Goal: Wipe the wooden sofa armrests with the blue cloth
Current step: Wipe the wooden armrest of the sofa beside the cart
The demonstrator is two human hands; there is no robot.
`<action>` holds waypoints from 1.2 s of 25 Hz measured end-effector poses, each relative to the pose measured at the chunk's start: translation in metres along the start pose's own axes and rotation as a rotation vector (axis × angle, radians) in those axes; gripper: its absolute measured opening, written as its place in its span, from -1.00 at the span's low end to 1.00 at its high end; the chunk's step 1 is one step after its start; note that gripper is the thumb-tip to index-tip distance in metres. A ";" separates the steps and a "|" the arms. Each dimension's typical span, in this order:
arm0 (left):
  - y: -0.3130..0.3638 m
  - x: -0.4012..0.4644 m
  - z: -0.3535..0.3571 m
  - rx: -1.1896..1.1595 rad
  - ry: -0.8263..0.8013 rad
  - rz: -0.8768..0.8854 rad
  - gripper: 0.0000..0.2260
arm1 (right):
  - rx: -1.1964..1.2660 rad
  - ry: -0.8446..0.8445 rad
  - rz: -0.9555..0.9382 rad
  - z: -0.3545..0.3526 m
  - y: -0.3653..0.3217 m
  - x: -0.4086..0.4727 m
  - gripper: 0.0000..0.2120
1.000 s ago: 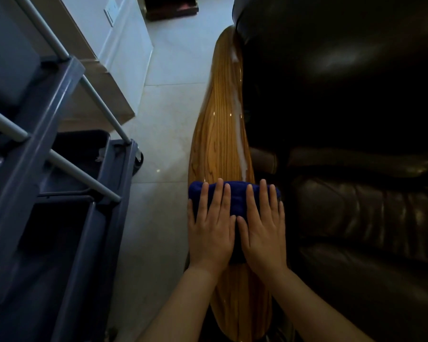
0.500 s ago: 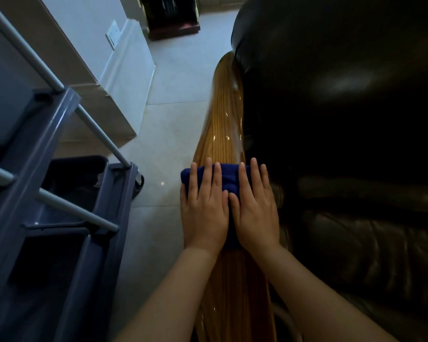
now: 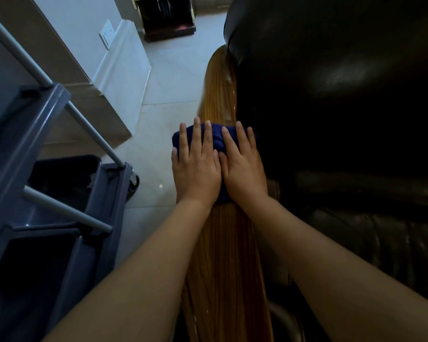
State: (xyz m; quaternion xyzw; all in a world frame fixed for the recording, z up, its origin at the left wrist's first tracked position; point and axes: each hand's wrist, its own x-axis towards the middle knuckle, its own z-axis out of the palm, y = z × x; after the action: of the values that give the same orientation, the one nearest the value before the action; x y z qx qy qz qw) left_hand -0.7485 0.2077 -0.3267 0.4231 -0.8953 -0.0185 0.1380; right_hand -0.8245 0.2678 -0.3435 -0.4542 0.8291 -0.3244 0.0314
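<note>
Both hands have pushed the blue cloth [image 3: 214, 134] farther along the wooden armrest [image 3: 223, 255], toward its far end. Left hand [image 3: 195, 166] and right hand [image 3: 242, 164] lie flat and open, pressing, not gripping. Soft and light, the cloth probably bunches, so press its middle.

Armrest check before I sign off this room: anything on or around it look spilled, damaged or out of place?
Nothing stands out. Both hands, left and right, press the blue cloth flat on the wooden armrest, which looks glossy and intact. Floor shows no spill.
</note>
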 end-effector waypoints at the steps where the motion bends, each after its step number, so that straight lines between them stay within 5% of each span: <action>1: 0.000 -0.012 -0.003 0.005 -0.013 0.006 -0.50 | -0.016 -0.001 -0.003 -0.003 -0.002 -0.011 -0.51; 8: -0.002 -0.112 -0.010 -0.051 -0.060 0.062 -0.55 | 0.053 -0.031 0.006 -0.017 -0.005 -0.117 -0.51; 13: 0.002 -0.107 -0.015 -0.148 -0.015 0.009 -0.59 | 0.094 0.002 0.109 -0.016 -0.013 -0.105 -0.54; 30: -0.005 0.124 0.015 -0.430 -0.113 -0.030 -0.60 | -0.008 -0.009 0.118 0.012 0.003 0.124 -0.54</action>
State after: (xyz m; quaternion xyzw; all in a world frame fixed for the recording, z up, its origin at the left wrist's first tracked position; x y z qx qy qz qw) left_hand -0.8238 0.1090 -0.3135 0.3957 -0.8706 -0.2348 0.1743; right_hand -0.8952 0.1667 -0.3243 -0.4061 0.8556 -0.3168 0.0522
